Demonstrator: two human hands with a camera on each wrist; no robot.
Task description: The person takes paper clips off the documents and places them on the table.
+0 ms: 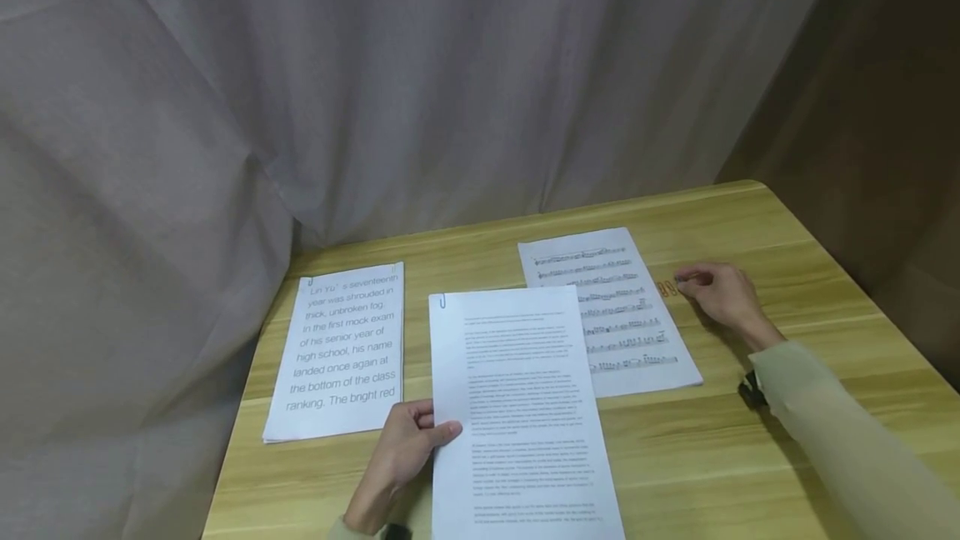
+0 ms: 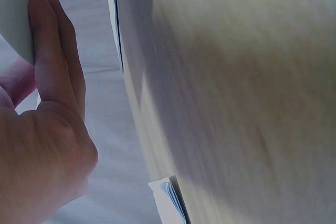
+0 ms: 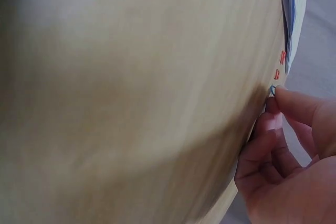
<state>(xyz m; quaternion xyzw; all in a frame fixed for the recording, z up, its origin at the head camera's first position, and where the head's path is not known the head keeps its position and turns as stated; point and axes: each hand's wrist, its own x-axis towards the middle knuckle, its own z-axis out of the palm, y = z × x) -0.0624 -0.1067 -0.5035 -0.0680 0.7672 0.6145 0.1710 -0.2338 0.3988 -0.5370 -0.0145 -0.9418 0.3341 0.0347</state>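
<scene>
My left hand [image 1: 405,448] pinches the left edge of a stack of printed sheets [image 1: 525,407], thumb on the front and fingers behind. A blue paper clip [image 1: 442,300] sits at the stack's top left corner. In the left wrist view, the fingers lie flat behind the paper [image 2: 16,14]. Beyond the sheets, at the right, my right hand [image 1: 720,298] is low at the tabletop. Its thumb and forefinger pinch a small blue paper clip [image 3: 272,89], seen in the right wrist view. Two red paper clips [image 1: 667,288] lie just left of those fingertips.
Sheet music [image 1: 637,348] lies behind the held stack, partly covered by it. On the left rests another stack with large print [image 1: 341,357], with a clip at its top left corner. The wooden table [image 1: 795,273] ends at a grey curtain [image 1: 450,107].
</scene>
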